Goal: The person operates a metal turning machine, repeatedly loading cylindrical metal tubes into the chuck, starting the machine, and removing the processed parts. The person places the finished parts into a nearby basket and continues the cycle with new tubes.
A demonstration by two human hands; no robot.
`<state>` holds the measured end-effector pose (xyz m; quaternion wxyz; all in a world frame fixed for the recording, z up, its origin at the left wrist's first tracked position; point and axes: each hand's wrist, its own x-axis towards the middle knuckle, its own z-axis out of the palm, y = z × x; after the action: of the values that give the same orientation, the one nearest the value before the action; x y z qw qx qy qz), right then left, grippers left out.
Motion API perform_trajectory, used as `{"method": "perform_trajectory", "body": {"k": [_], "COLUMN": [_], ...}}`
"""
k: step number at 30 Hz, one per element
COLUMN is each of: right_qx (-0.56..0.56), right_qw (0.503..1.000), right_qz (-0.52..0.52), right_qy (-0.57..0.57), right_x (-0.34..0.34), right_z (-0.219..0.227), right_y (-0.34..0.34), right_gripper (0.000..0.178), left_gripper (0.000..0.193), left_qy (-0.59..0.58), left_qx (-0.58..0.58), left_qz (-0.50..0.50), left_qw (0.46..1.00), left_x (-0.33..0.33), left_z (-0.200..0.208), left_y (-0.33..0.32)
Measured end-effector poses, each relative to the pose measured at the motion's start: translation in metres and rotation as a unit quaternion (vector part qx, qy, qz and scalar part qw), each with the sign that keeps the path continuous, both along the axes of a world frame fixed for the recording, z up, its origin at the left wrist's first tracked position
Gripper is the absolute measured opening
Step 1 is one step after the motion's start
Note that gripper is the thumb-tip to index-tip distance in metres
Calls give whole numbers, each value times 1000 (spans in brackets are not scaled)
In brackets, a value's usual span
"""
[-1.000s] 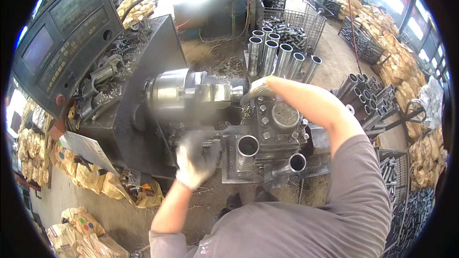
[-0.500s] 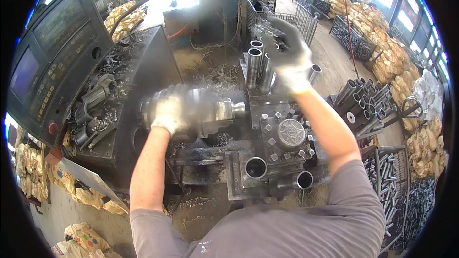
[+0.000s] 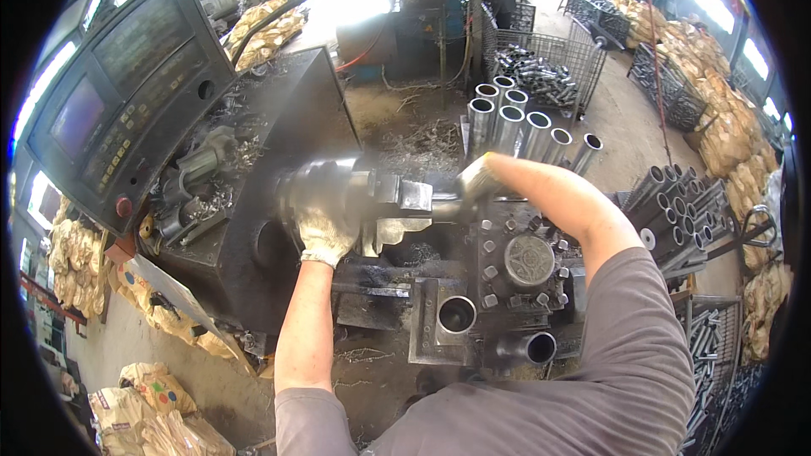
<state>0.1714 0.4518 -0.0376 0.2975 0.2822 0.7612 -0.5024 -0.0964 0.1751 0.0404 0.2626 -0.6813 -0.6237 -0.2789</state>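
Observation:
My left hand [image 3: 321, 215], in a white glove with dark fingers, is wrapped over the lathe chuck [image 3: 367, 190]; blur and grime soften its fingertips. Stepped metal jaws [image 3: 410, 196] stick out from the chuck's right side. My right hand [image 3: 478, 179], also gloved, is closed around a metal tube [image 3: 446, 189] in line with the jaws. The hand hides the tube's right end, and its fingers show only in part. Just below the right hand sits the square tool turret [image 3: 530, 262], with bolts around its round cap.
Open-ended tubes [image 3: 508, 122] stand behind my right hand. More tubes [image 3: 676, 207] lean in a stack at the right. A control panel [image 3: 110, 93] rises at the left. Tool holders [image 3: 456, 314] project near my body. A wire cage [image 3: 583, 67] holds metal parts behind.
My right hand has come down from above the standing tubes to the tube at the chuck jaws and closed. The left stays on the chuck. The whole view has shifted.

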Motion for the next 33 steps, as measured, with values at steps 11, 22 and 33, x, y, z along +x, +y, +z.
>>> {"method": "perform_trajectory", "body": {"k": [11, 22, 33], "right_qx": [521, 349, -24], "right_qw": [845, 877, 928], "right_qz": [116, -280, -352], "right_qy": [30, 173, 122], "right_x": [64, 47, 51], "right_z": [81, 200, -31], "right_y": [-68, -379, -461], "right_gripper": [37, 54, 50], "left_gripper": [75, 79, 57], "left_qy": [-37, -362, -892], "left_qx": [-14, -123, -220], "left_qz": [5, -240, -30], "left_qw": [999, 892, 393], "left_x": [-4, 37, 146], "left_z": [-5, -47, -131], "left_y": [-1, -116, -226]}}
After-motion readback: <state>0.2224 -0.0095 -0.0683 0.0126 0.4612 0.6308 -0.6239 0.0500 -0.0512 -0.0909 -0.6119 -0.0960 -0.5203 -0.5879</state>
